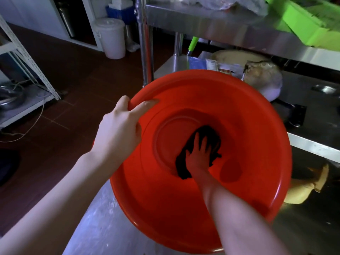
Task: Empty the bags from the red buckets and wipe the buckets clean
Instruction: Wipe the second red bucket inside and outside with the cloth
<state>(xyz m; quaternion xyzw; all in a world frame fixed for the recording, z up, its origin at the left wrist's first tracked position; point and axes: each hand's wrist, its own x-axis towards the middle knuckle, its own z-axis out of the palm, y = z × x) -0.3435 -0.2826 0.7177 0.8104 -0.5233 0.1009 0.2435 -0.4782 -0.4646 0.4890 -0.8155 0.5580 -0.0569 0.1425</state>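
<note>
A large red bucket [257,144] fills the middle of the view, tilted toward me over a steel shelf. My left hand [119,129] grips its left rim, thumb outside and fingers hooked over the edge. Deep inside, my right hand [199,153] presses a dark cloth [209,135] flat against the bucket's bottom, fingers spread and straight. The bucket holds no bag.
A steel rack post [145,43] rises just behind the bucket. On the lower shelf sit packets and a bagged bundle [263,78]. A green tray [309,21] lies on the upper shelf. A white lidded bin [112,37] stands on the dark tiled floor at left.
</note>
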